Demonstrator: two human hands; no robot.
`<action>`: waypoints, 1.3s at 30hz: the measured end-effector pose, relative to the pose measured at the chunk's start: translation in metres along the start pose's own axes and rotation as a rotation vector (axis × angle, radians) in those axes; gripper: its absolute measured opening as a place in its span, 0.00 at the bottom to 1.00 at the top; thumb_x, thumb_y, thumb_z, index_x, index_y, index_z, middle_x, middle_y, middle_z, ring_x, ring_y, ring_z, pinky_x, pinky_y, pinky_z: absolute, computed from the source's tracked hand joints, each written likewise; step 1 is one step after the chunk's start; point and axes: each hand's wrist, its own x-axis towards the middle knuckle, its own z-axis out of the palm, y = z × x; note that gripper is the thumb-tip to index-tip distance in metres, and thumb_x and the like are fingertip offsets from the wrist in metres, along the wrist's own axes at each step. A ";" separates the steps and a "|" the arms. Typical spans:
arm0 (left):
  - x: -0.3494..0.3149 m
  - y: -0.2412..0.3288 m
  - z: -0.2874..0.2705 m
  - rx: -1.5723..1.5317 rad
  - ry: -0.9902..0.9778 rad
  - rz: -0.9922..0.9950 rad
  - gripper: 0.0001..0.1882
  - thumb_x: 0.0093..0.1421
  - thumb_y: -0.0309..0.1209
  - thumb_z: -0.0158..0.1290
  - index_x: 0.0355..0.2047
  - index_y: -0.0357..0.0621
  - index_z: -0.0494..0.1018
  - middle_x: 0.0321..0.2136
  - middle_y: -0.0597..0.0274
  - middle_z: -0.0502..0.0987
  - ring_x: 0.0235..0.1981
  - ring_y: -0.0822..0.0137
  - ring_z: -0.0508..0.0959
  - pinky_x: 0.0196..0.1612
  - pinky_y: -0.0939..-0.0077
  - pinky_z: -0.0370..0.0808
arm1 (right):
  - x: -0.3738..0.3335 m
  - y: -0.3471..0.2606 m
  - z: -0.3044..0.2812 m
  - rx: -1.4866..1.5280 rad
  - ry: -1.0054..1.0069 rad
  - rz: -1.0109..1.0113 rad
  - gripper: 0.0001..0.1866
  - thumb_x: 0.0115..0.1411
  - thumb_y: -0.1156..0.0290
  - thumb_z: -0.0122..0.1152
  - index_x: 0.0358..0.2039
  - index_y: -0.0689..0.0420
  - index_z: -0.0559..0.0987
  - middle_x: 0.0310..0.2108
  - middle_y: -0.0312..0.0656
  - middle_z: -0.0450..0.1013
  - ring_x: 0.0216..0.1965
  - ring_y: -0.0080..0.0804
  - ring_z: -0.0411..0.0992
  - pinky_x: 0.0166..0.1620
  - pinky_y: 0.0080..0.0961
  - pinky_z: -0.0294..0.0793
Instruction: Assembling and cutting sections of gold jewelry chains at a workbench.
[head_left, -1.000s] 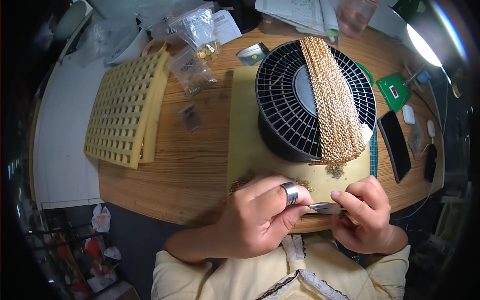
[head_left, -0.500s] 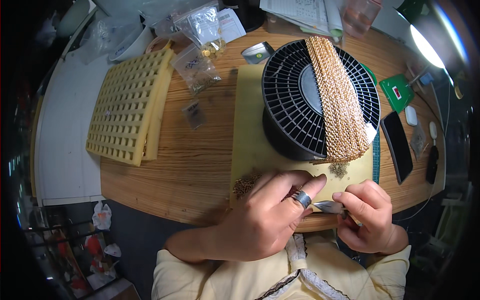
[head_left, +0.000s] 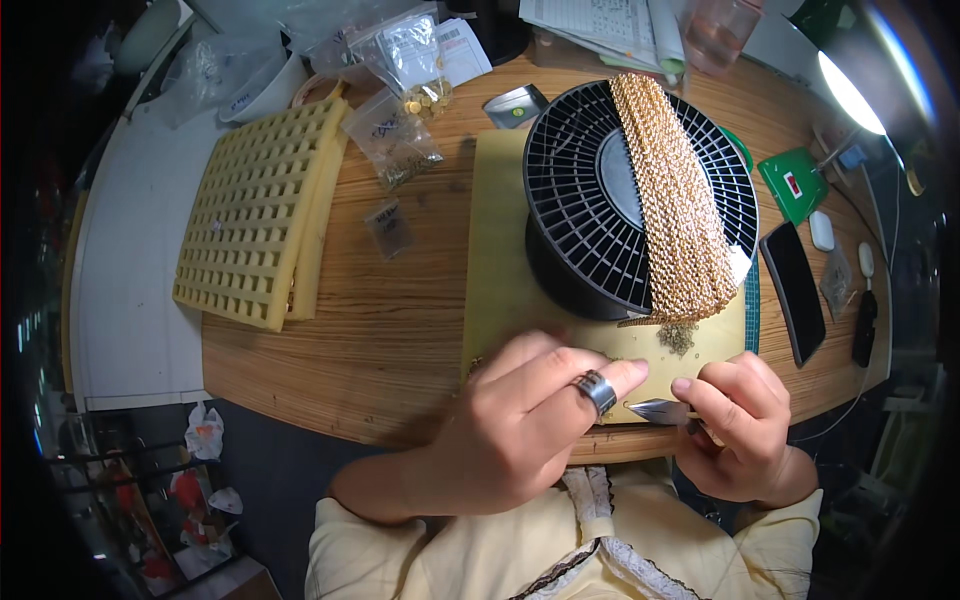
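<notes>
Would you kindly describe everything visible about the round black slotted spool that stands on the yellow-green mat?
The round black slotted spool looks like plastic, with radial ribs around a smooth grey hub. It stands flat on the yellow-green mat, on the wooden table, beyond both hands. A wide band of golden chains lies draped across its top, from the far rim over the near rim, ends resting on the mat. Neither hand touches it.

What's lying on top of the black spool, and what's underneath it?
A band of gold chains drapes across the black spool, its end reaching the yellow mat. The spool stands on that mat; whatever lies directly beneath the spool is hidden.
</notes>
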 end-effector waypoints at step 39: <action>0.012 -0.017 0.025 -0.114 0.248 -0.205 0.06 0.54 0.22 0.61 0.33 0.37 0.78 0.25 0.51 0.77 0.22 0.55 0.78 0.23 0.68 0.73 | 0.000 0.002 0.010 0.019 0.055 0.032 0.31 0.30 0.78 0.64 0.43 0.61 0.80 0.31 0.42 0.70 0.25 0.37 0.66 0.29 0.30 0.66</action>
